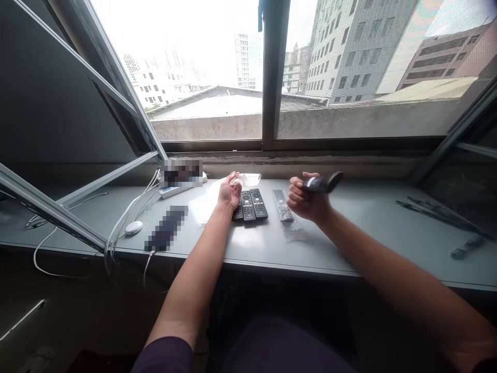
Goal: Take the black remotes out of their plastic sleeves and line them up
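My left hand [230,192] is closed, pinching a clear plastic bag [250,180] above the table. Just below and to its right, black remote controls [258,203] lie side by side, one partly covered by the hand. My right hand [309,201] is raised and wrapped round a dark, round-ended object [328,182] with a pale band; motion blurs it, so its kind is unclear. To the left of that hand, a greyish remote control [280,201] lies in or under clear plastic film [294,231].
The pale table [373,217] runs along the window. White paper or film [207,203] lies left of the remotes. Further left are a power strip [176,190], cables [124,217], a round white puck [134,228] and a blurred-out dark item [166,228]. Dark strips [430,210] lie at right.
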### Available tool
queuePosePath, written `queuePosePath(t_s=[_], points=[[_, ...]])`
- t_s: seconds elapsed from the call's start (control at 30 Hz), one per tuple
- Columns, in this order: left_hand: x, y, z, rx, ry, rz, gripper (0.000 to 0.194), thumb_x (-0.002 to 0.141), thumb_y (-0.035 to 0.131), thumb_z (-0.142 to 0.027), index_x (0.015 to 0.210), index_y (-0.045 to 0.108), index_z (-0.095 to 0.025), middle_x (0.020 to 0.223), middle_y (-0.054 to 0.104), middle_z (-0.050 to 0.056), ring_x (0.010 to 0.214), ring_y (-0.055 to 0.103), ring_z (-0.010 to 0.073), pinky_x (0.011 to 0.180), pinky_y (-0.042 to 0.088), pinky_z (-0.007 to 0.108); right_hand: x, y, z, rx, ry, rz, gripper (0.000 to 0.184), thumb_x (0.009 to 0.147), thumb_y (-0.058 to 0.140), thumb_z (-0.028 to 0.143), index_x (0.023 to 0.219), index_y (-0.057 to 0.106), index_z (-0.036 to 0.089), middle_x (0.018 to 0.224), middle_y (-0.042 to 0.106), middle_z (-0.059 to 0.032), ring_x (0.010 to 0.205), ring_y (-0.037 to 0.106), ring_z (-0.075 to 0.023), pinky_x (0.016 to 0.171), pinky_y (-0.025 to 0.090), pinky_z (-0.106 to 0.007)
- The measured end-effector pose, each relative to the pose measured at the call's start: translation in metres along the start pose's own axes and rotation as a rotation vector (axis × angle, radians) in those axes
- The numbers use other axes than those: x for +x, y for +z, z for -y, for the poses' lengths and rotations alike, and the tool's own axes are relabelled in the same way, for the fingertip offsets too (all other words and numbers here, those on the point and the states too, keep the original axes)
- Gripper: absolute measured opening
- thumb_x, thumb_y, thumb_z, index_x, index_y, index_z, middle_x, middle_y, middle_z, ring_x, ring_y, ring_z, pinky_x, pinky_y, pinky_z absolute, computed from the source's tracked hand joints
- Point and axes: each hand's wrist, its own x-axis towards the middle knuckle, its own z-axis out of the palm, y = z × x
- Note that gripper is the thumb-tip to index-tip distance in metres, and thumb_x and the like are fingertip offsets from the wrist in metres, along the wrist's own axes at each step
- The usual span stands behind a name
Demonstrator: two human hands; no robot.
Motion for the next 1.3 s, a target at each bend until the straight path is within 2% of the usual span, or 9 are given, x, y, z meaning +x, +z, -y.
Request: queuePosePath(t_s=[0.2,0.4,0.53,0.63,0.73,0.83,1.0,1.13,1.3], points=[[-0.001,0.0,0.0,0.021,0.009,0.009,0.008,0.099,0.072,-0.009,0.104,0.073,-0.015,0.095,0.078,0.005,0.063,0.07,0.007,0.051,0.057,0.012,0.001,0.005,-0.001,-0.056,0.115,0.035,0.039,0.087,0.071,0.053,0.069,0.05,0.026,0.047,0.033,0.0092,0.04,0.017,-0.0104,0.042,0.021,-0.028],[-0.002,0.0,-0.001,0.022,0.014,0.019,0.007,0.098,0.073,-0.011,0.104,0.073,-0.015,0.094,0.077,0.005,0.064,0.07,0.0074,0.052,0.057,0.013,0.002,0.01,-0.006,-0.069,0.169,-0.018,0.037,0.088,0.069,0.05,0.067,0.05,0.025,0.049,0.032,0.0075,0.042,0.021,-0.0113,0.042,0.026,-0.029],[-0.003,0.001,-0.001,-0.01,0.01,0.012,0.006,0.1,0.071,-0.011,0.104,0.073,-0.015,0.096,0.079,0.005,0.066,0.072,0.0073,0.055,0.058,0.013,0.005,0.012,-0.01,-0.013,0.109,-0.087,0.047,0.094,0.076,0.052,0.071,0.045,0.026,0.056,0.042,0.0048,0.049,0.037,-0.0126,0.046,0.037,-0.027],[-0.002,0.002,-0.001,-0.045,0.061,-0.05,0.006,0.102,0.069,-0.011,0.105,0.072,-0.015,0.096,0.08,0.004,0.068,0.074,0.0073,0.059,0.06,0.013,0.009,0.007,-0.014,-0.059,0.035,-0.201,0.052,0.094,0.079,0.066,0.079,0.048,0.026,0.064,0.052,0.0024,0.055,0.047,-0.014,0.046,0.043,-0.026],[-0.002,0.001,-0.002,-0.057,0.119,-0.107,0.008,0.102,0.069,-0.012,0.108,0.071,-0.016,0.098,0.081,0.003,0.069,0.075,0.0072,0.059,0.06,0.014,0.013,-0.001,-0.017,-0.134,-0.021,-0.358,0.065,0.088,0.081,0.079,0.08,0.041,0.027,0.056,0.042,0.007,0.046,0.039,-0.0111,0.041,0.042,-0.025],[-0.002,0.001,-0.002,-0.061,0.144,-0.124,0.009,0.102,0.069,-0.012,0.11,0.07,-0.017,0.1,0.082,0.003,0.069,0.075,0.0069,0.058,0.059,0.014,0.014,-0.007,-0.019,-0.168,-0.059,-0.461,0.069,0.084,0.087,0.075,0.079,0.038,0.027,0.054,0.038,0.0091,0.043,0.035,-0.009,0.038,0.041,-0.023],[-0.004,0.004,-0.004,-0.066,0.146,-0.133,0.009,0.102,0.068,-0.011,0.109,0.07,-0.016,0.099,0.081,0.003,0.068,0.074,0.0066,0.057,0.058,0.014,0.014,-0.007,-0.017,-0.118,-0.073,-0.546,0.063,0.092,0.083,0.071,0.08,0.038,0.028,0.055,0.041,0.0082,0.043,0.038,-0.0096,0.036,0.041,-0.022],[-0.005,0.006,-0.002,-0.012,0.156,-0.125,0.008,0.102,0.068,-0.013,0.108,0.071,-0.017,0.101,0.082,0.004,0.07,0.074,0.0074,0.058,0.058,0.015,0.013,-0.005,-0.017,-0.141,-0.034,-0.52,0.061,0.096,0.08,0.068,0.079,0.038,0.027,0.054,0.04,0.0077,0.043,0.037,-0.0089,0.036,0.039,-0.021],[-0.004,0.004,0.005,0.163,0.213,-0.002,0.013,0.098,0.073,-0.02,0.11,0.073,-0.018,0.111,0.083,0.007,0.078,0.076,0.0111,0.062,0.058,0.018,0.014,-0.007,-0.022,-0.198,0.044,-0.436,0.06,0.094,0.083,0.068,0.078,0.041,0.027,0.053,0.041,0.007,0.041,0.037,-0.0087,0.034,0.036,-0.02]])
